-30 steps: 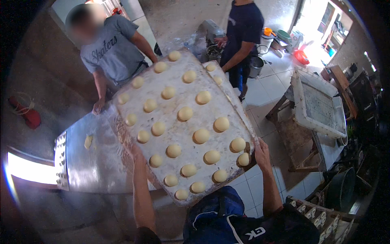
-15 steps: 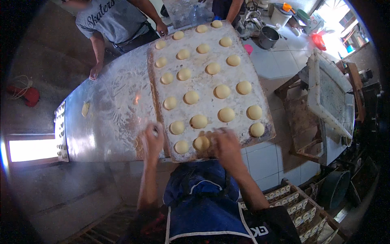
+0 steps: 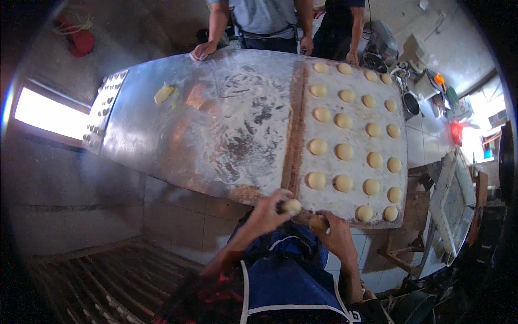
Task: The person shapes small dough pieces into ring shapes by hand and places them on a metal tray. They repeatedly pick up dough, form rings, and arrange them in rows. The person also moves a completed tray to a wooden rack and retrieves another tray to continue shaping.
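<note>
A floured wooden board (image 3: 302,116) carrying several round dough balls (image 3: 343,152) lies on the right part of a metal table (image 3: 216,124). My left hand (image 3: 268,210) is closed around one dough ball (image 3: 292,206) at the board's near corner. My right hand (image 3: 333,231) grips another dough ball (image 3: 317,222) just below the board's near edge. Both hands sit close together in front of my blue apron (image 3: 286,275).
A lone piece of dough (image 3: 164,94) lies on the table's far left. A perforated tray (image 3: 102,110) hangs at the left end. Two other people (image 3: 264,19) stand at the far side, one hand (image 3: 202,51) on the table. Pots and a second tray (image 3: 450,202) stand at right.
The board, held up tilted a second ago, now lies flat on the table. My hands moved to its near edge and each took up a dough ball.
</note>
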`<state>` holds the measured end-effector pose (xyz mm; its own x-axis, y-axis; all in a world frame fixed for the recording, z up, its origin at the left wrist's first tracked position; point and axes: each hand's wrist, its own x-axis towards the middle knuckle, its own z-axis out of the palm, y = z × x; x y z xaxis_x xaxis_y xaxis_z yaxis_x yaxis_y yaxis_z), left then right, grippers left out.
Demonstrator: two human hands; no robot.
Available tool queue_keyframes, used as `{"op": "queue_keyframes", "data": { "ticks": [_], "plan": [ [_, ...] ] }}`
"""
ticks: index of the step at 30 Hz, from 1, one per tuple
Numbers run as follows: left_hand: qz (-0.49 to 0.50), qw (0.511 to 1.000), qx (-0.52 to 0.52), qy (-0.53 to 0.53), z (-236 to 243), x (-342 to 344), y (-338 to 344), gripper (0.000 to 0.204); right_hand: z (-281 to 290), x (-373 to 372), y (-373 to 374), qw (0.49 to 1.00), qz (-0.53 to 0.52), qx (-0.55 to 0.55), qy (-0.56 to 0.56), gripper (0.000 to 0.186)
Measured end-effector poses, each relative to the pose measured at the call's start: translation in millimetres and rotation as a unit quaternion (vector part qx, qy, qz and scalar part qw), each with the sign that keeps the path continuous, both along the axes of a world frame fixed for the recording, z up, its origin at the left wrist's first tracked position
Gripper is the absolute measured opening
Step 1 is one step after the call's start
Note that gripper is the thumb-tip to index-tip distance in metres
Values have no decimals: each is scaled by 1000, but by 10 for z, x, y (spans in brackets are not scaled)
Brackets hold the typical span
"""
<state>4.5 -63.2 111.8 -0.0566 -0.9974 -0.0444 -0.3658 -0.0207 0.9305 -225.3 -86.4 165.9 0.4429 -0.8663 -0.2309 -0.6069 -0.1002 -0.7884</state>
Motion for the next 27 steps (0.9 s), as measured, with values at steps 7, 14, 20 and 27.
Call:
{"op": "queue_keyframes", "data": {
  "ticks": [7,14,20,27],
  "plan": [
    [269,954,45,-123,-401,2191,-711,37,-990,2324,-1672,975,112,-177,-69,37],
    [300,899,-124,-294,-700,2620,-934,41,-1360,3257,-2508,943,84,-183,265,29],
    [231,964,-67,110,-711,2301,-1124,39,-1107,2980,-1818,983,-36,6,-177,35],
    [94,975,-23,198,-581,2092,-1023,30,-756,2845,-1306,976,-112,8,-185,55]
  ]
}}
